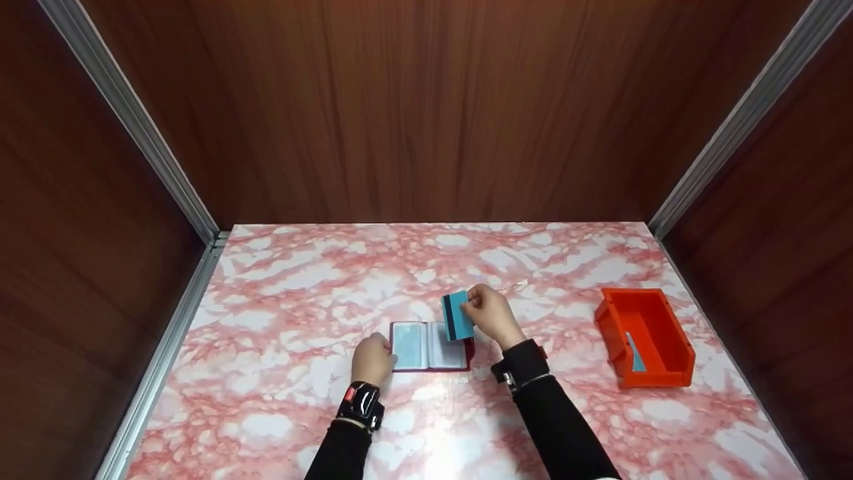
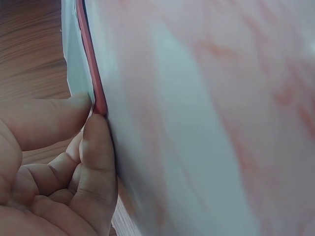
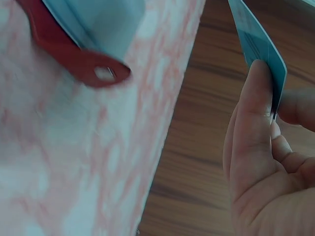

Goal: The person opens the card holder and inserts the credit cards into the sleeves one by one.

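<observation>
Above the right-hand page of an opened red card holder [image 1: 436, 357], a blue card with a dark stripe [image 1: 458, 319] is held at a tilt; the right wrist view shows it apart from the holder.

Possible faults (judgement): the card is pinched at one edge only, so a knock against the far edge could twist it in the fingers or make it slip. If lowered at its present angle, a corner could catch on the clear plastic sleeve [image 1: 455, 353] and buckle it. The pages look limp; with just the left edge held, the right half could lift or slide under a push. The snap tab [image 3: 88, 73] projects from the right cover and might snag the card or a finger.

Positions: right hand [image 1: 492, 313] beyond and to the right of the holder, thumb and fingers pinching the card's right edge. Left hand [image 1: 373, 359] at the holder's left edge, thumb on the inner face, a finger against the red cover; whether that edge is raised off the marbled tabletop [image 1: 286, 293], cannot tell. Card lies between the hands, nearer the right. Well right of both, an orange bin [image 1: 656, 381] contains another blue card [image 1: 637, 357], leaning against the left wall.
</observation>
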Motion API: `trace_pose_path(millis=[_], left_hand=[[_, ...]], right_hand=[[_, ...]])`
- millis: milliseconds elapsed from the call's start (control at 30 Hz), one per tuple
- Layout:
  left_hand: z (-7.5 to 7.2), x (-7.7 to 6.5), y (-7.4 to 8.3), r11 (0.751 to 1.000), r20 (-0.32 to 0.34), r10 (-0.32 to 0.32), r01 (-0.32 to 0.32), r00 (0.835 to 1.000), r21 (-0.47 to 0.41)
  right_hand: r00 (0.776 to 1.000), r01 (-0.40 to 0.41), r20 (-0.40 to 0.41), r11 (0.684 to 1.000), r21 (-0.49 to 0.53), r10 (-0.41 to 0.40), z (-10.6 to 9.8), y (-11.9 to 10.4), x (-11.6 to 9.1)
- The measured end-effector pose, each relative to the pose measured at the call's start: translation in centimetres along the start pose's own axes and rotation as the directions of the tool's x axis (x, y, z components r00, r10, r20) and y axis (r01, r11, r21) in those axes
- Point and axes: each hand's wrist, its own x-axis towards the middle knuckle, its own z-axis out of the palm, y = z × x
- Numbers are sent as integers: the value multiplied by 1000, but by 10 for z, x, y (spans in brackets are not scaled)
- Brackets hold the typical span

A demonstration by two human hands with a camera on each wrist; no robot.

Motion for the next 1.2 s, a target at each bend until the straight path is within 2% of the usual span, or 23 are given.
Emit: trace_pose_path(millis=[233, 567, 1200], left_hand=[[-1, 0, 0, 1000, 0, -5, 5, 1000, -8], [1, 0, -2, 1000, -4, -7, 7, 1000, -16], [0, 0, -1, 1000, 4, -19, 19, 1000, -13]], right_hand=[[999, 33, 36, 999, -19, -32, 22, 3, -5], [995, 59, 89, 993, -100, -50, 44, 9, -11], [997, 9, 77, 991, -137, 1, 62, 17, -12]])
